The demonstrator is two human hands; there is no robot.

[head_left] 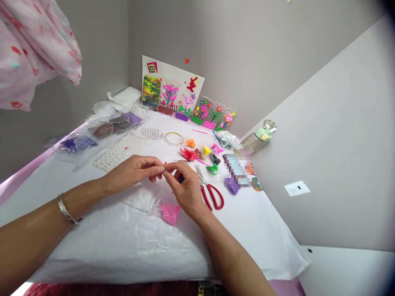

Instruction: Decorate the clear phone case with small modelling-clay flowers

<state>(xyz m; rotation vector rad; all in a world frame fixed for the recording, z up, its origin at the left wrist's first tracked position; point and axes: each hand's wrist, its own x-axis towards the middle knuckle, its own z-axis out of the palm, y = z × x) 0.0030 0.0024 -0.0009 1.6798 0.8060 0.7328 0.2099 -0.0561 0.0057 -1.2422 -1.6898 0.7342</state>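
My left hand [138,170] and my right hand [187,185] meet over the middle of the table, fingertips pinched together. Between them is a tiny piece of coloured clay [165,165], showing red, yellow and blue; most of it is hidden. Something blue [181,179] shows under the curled fingers of my right hand, too covered to name. Below the hands lie a clear phone case [140,199] and a bag of pink clay [170,213]. Red-handled scissors [212,195] rest just right of my right hand, blades partly apart.
Small bags of red [187,154], green [212,168] and purple clay [232,186] lie right of centre. A textured clear sheet [119,152] and larger clay bags [103,130] are at the left. Decorated clear cases [202,112] lean at the back wall. A bottle [257,137] stands back right.
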